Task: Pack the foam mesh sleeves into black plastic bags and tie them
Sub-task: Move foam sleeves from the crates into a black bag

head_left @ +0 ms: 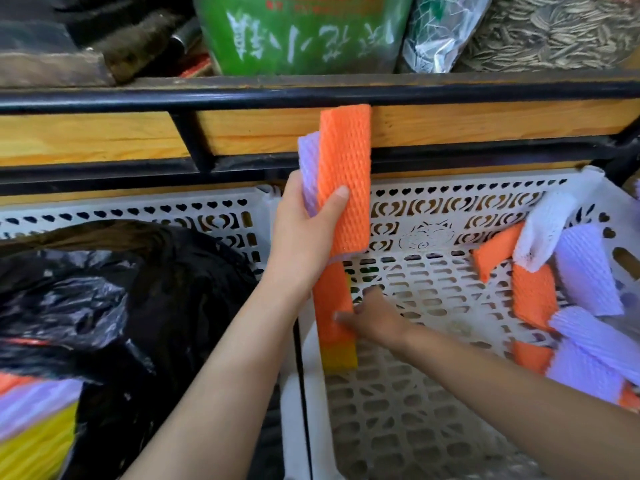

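My left hand grips a small upright stack of foam mesh sleeves, an orange one in front and a purple one behind it. Lower down, my right hand pinches another orange sleeve that stands against the left wall of the white basket, with a yellow sleeve under it. Loose orange, purple and white sleeves lie piled in the basket's right side. An open black plastic bag sits at the left, with purple, orange and yellow sleeves showing inside it.
A second white perforated basket holds the black bag. Above runs a wooden shelf with a black metal rail, carrying a green sack and a bag of sunflower seeds. The right basket's floor is mostly bare.
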A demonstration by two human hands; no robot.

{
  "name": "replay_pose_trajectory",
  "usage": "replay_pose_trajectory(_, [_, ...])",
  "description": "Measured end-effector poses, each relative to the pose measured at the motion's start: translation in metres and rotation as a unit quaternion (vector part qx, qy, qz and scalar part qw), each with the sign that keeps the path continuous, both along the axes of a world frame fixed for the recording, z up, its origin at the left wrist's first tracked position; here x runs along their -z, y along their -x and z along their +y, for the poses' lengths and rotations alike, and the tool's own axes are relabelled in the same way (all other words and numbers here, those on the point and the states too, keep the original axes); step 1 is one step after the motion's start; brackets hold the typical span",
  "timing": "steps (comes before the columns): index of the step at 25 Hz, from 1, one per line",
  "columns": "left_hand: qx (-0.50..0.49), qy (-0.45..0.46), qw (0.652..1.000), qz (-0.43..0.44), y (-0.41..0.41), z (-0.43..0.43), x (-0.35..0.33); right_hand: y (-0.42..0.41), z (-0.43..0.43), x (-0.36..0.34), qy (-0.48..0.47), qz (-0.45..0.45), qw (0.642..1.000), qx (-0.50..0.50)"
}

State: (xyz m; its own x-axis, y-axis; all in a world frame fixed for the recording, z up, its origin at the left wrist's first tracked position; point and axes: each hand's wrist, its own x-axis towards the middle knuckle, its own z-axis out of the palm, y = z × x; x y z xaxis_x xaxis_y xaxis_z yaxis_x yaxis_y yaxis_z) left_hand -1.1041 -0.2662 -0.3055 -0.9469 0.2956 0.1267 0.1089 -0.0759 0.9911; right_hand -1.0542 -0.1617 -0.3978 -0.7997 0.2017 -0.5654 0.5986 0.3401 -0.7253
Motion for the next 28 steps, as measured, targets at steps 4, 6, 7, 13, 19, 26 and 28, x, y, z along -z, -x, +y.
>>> replay_pose_trajectory(4, [-0.009,0.024,1.000,0.005,0.000,0.000,0.002,0.010,-0.007,0.002,0.017,-0.029,0.999,0.033])
replay_pose_trajectory(6, [-0.008,0.000,1.000,-0.020,0.000,0.000,0.002,0.008,0.002,-0.013,0.003,-0.008,0.998,0.061])
replay_pose_trajectory(7, [-0.006,-0.019,0.999,-0.042,0.000,0.000,0.001,0.004,0.011,-0.023,0.002,0.015,0.996,0.084])
replay_pose_trajectory(13, [-0.015,0.088,0.995,-0.036,-0.008,0.011,0.013,-0.036,0.075,-0.077,-0.021,0.259,0.937,0.234])
replay_pose_trajectory(19, [0.149,0.061,0.980,-0.117,-0.030,0.026,0.016,-0.063,0.059,-0.089,0.048,0.301,0.936,0.176])
replay_pose_trajectory(26, [0.205,0.050,0.974,-0.085,-0.041,0.034,0.019,-0.074,0.064,-0.096,-0.037,0.257,0.966,0.012])
replay_pose_trajectory(28, [0.196,0.072,0.975,-0.080,-0.041,0.034,0.018,-0.081,0.093,-0.094,-0.055,0.223,0.973,-0.014])
